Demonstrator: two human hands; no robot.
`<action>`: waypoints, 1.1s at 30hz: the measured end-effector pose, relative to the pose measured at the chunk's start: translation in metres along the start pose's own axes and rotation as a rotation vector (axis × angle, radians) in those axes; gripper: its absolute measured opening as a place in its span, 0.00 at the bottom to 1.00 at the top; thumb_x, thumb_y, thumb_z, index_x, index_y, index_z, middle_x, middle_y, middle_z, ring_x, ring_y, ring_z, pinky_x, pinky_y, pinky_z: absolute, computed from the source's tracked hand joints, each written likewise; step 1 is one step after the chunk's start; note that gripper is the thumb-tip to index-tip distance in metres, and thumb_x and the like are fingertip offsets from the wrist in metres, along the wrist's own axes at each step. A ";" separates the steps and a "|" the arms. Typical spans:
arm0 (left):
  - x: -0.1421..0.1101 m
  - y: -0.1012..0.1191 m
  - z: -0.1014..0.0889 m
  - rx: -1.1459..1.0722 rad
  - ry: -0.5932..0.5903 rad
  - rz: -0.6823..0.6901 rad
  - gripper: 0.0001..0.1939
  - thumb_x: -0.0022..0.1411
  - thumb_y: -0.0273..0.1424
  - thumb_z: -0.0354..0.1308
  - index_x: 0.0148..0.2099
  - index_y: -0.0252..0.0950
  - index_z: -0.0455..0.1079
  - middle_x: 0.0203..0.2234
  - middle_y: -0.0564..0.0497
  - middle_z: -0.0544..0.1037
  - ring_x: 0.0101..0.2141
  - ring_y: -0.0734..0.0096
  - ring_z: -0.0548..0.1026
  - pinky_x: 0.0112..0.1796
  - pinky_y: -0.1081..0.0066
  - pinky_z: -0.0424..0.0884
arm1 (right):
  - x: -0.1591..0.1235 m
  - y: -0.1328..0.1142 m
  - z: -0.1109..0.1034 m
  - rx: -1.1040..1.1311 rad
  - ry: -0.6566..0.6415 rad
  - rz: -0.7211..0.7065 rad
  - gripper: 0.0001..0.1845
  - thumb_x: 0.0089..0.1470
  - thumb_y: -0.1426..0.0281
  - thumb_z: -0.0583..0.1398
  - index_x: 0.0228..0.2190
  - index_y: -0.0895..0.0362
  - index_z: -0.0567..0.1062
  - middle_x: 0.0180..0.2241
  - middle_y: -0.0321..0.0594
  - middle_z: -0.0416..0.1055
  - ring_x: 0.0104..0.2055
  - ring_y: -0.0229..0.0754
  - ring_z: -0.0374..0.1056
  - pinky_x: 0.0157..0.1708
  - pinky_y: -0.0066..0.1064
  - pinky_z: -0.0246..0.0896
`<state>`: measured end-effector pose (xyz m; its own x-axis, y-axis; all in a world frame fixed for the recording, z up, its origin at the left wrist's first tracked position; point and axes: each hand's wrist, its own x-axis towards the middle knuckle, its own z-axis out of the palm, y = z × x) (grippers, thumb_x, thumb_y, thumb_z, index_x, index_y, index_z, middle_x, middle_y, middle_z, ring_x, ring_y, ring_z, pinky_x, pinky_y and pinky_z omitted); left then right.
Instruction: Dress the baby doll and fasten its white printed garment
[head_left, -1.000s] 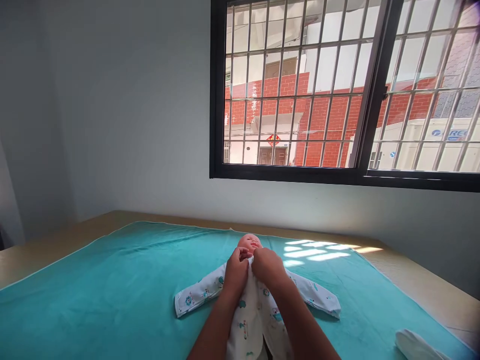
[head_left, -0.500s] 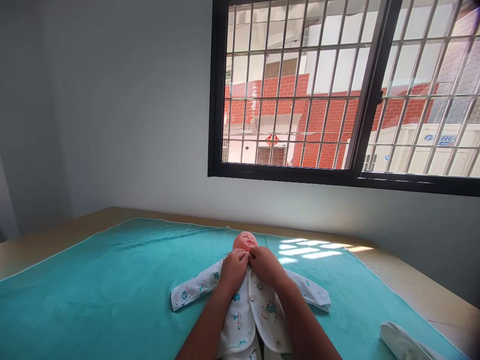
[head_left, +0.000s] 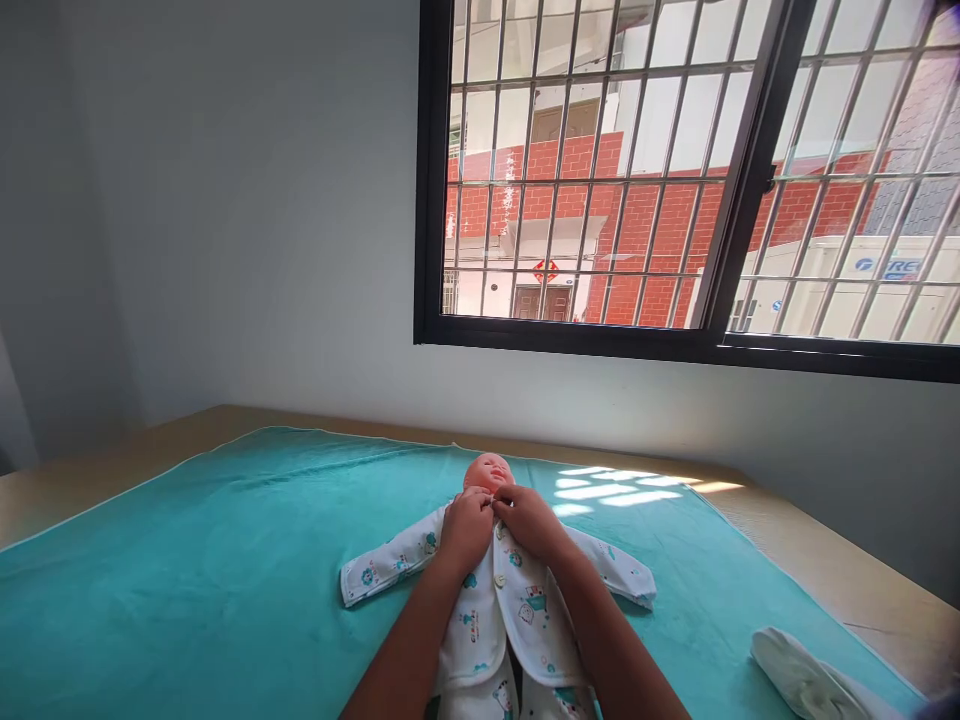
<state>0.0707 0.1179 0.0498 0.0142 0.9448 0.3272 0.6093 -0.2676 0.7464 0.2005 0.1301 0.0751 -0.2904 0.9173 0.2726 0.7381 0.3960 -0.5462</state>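
pinched fingers of both hands (head_left: 498,522) grip the printed, soft-looking white jacket (head_left: 525,610) at its neckline.

Teal cloth (head_left: 210,560) on tan table (head_left: 825,560); doll (head_left: 480,615), white bundle (head_left: 810,672) atop

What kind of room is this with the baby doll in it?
It looks like a plain room, maybe for practice, but I can't tell whose. A doll in a patterned jacket lies on a big table covered by a green-blue cloth, below a barred window.
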 end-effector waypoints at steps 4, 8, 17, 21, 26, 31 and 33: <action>0.001 -0.001 0.000 -0.006 0.003 -0.015 0.17 0.58 0.25 0.48 0.39 0.39 0.79 0.45 0.48 0.80 0.48 0.65 0.74 0.51 0.69 0.67 | -0.002 -0.004 0.004 -0.023 0.046 0.020 0.10 0.53 0.71 0.54 0.22 0.56 0.71 0.27 0.35 0.72 0.29 0.36 0.60 0.29 0.27 0.46; 0.001 -0.003 0.000 -0.012 0.002 -0.030 0.17 0.59 0.25 0.48 0.39 0.39 0.78 0.45 0.47 0.80 0.48 0.64 0.74 0.52 0.69 0.66 | -0.004 -0.006 0.005 -0.034 0.079 0.053 0.10 0.54 0.70 0.54 0.23 0.55 0.71 0.26 0.34 0.71 0.27 0.35 0.57 0.28 0.28 0.43; -0.002 0.000 -0.003 -0.032 -0.003 -0.050 0.16 0.59 0.26 0.48 0.42 0.39 0.78 0.47 0.48 0.79 0.50 0.65 0.73 0.52 0.70 0.65 | -0.002 -0.001 0.011 -0.021 0.107 0.151 0.10 0.56 0.67 0.54 0.24 0.55 0.71 0.27 0.36 0.72 0.28 0.36 0.60 0.28 0.28 0.45; -0.002 0.001 -0.004 -0.050 0.001 -0.062 0.14 0.60 0.28 0.49 0.40 0.37 0.77 0.47 0.46 0.79 0.49 0.65 0.73 0.51 0.70 0.65 | 0.000 0.001 0.011 -0.001 0.084 0.169 0.10 0.55 0.68 0.55 0.25 0.56 0.71 0.27 0.36 0.73 0.29 0.36 0.62 0.29 0.27 0.47; -0.001 0.000 -0.006 -0.099 0.009 -0.067 0.12 0.59 0.28 0.50 0.36 0.37 0.76 0.44 0.47 0.80 0.47 0.65 0.74 0.49 0.70 0.66 | 0.000 0.001 0.010 0.004 0.088 0.183 0.10 0.55 0.67 0.54 0.25 0.56 0.72 0.28 0.37 0.73 0.29 0.37 0.62 0.29 0.28 0.47; -0.002 0.001 -0.007 -0.173 0.024 -0.084 0.10 0.59 0.27 0.50 0.32 0.36 0.73 0.40 0.46 0.80 0.44 0.65 0.75 0.47 0.69 0.68 | 0.000 0.000 0.010 0.004 0.100 0.201 0.10 0.54 0.68 0.54 0.25 0.56 0.72 0.27 0.37 0.73 0.28 0.36 0.62 0.29 0.27 0.48; -0.004 0.002 -0.009 -0.204 0.024 -0.094 0.09 0.59 0.28 0.50 0.32 0.36 0.72 0.40 0.46 0.80 0.43 0.65 0.75 0.46 0.70 0.68 | 0.000 -0.001 0.007 -0.004 0.101 0.205 0.09 0.53 0.68 0.54 0.25 0.57 0.72 0.27 0.36 0.73 0.28 0.36 0.62 0.28 0.27 0.49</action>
<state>0.0650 0.1123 0.0552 -0.0558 0.9633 0.2625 0.4341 -0.2133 0.8752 0.1957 0.1294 0.0705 -0.0716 0.9695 0.2342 0.7777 0.2013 -0.5955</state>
